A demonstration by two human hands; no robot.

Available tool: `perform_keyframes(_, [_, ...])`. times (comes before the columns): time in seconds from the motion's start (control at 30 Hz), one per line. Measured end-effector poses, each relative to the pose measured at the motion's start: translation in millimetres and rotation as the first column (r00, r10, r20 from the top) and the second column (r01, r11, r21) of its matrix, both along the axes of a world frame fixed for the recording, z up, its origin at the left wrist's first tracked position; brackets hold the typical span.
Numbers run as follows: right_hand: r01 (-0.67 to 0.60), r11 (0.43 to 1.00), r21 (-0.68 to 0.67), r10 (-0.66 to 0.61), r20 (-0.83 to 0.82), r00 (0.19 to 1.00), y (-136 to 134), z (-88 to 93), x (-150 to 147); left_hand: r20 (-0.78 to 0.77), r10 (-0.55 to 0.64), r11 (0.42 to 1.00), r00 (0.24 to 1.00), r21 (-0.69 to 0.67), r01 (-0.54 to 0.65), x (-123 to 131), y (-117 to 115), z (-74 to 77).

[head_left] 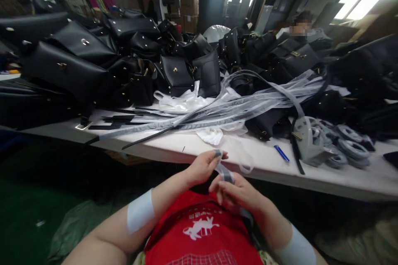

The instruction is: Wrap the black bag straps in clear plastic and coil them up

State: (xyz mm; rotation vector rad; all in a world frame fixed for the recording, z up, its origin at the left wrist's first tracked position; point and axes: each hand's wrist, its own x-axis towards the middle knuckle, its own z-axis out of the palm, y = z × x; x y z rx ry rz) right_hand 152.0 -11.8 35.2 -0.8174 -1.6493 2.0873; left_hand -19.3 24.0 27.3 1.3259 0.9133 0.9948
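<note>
At a white counter (267, 160) piled with black bags (73, 68) across the upper frame, gripping a pale strip (221, 168) just below centre, with left hand (202, 168) and right hand (238, 190) both narrowed around it; best kept flat, lightly taut, untwisted

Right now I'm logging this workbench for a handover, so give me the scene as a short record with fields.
Left hand: holds a pale strip with dark patches
Right hand: holds the same strip, nearer the body
Hands' place: at the near edge of the white table
Mid-table: loose bundle of wrapped straps
Behind: piled black bags
Table's right: small blue item, grey coils
</note>
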Motion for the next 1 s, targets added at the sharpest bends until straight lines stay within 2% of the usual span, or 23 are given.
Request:
perform_keyframes(0.07, [0.097, 0.995, -0.03, -0.096, 0.041, 0.994, 14, 12.6, 22, -0.201, -0.142, 0.976, 0.969, 0.134, 0.171, 7, -13, 3.8])
perform_keyframes(0.13, [0.201, 0.979, -0.02, -0.198, 0.099, 0.975, 28, 15.7, 42, -0.264, -0.242, 0.943, 0.934, 0.165, 0.29, 9, -24, 12.5])
perform_keyframes(0.2, [0.292, 0.952, 0.096, -0.305, 0.195, 0.932, 39, 11.6, 54, -0.253, -0.298, 0.929, 0.921, 0.146, 0.341, 11, -29, 19.7])
perform_keyframes(0.23, [0.318, 0.923, 0.217, -0.368, 0.254, 0.894, 42, 8.4, 57, -0.24, -0.318, 0.928, 0.917, 0.118, 0.353, 13, -30, 21.3])
perform_keyframes(0.27, [0.327, 0.87, 0.368, -0.445, 0.303, 0.843, 43, 5.2, 59, -0.221, -0.326, 0.934, 0.919, 0.076, 0.35, 16, -30, 21.6])
perform_keyframes(0.33, [0.291, 0.699, 0.653, -0.596, 0.307, 0.742, 39, 0.0, 59, -0.132, -0.304, 0.953, 0.944, -0.048, 0.3, 22, -28, 19.8])
perform_keyframes(0.37, [0.264, 0.624, 0.735, -0.627, 0.27, 0.73, 34, -1.8, 58, -0.052, -0.293, 0.951, 0.955, -0.124, 0.285, 25, -27, 18.7])
perform_keyframes(0.4, [0.244, 0.593, 0.767, -0.612, 0.233, 0.756, 28, -3.2, 56, 0.05, -0.285, 0.936, 0.957, -0.201, 0.289, 27, -25, 18.1])
perform_keyframes(0.43, [0.233, 0.605, 0.761, -0.56, 0.2, 0.804, 21, -4.3, 54, 0.162, -0.281, 0.909, 0.946, -0.27, 0.316, 29, -23, 18.1])
perform_keyframes(0.53, [0.197, 0.721, 0.664, -0.378, 0.139, 0.915, 3, -6.4, 46, 0.407, -0.27, 0.798, 0.872, -0.412, 0.44, 30, -17, 20.7])
perform_keyframes(0.57, [0.203, 0.733, 0.649, -0.372, 0.133, 0.919, 0, -6.3, 44, 0.44, -0.273, 0.761, 0.856, -0.446, 0.472, 30, -16, 21.3])
perform_keyframes(0.67, [0.259, 0.701, 0.664, -0.473, 0.162, 0.866, 5, -2.1, 49, 0.441, -0.357, 0.675, 0.824, -0.487, 0.553, 31, -18, 19.9])
perform_keyframes(0.73, [0.257, 0.708, 0.658, -0.494, 0.202, 0.846, 15, 1.6, 58, 0.389, -0.406, 0.692, 0.827, -0.461, 0.556, 35, -22, 17.5])
perform_keyframes(0.8, [0.202, 0.76, 0.618, -0.438, 0.257, 0.861, 22, 1.7, 64, 0.354, -0.384, 0.751, 0.853, -0.418, 0.512, 40, -25, 17.1])
perform_keyframes(0.9, [0.114, 0.885, 0.452, -0.283, 0.327, 0.901, 17, -8.1, 56, 0.4, -0.242, 0.833, 0.884, -0.381, 0.4, 47, -23, 22.8])
perform_keyframes(1.0, [0.044, 0.96, 0.278, -0.132, 0.307, 0.942, -9, -17.5, 29, 0.466, -0.036, 0.892, 0.884, -0.384, 0.239, 51, -9, 28.9])
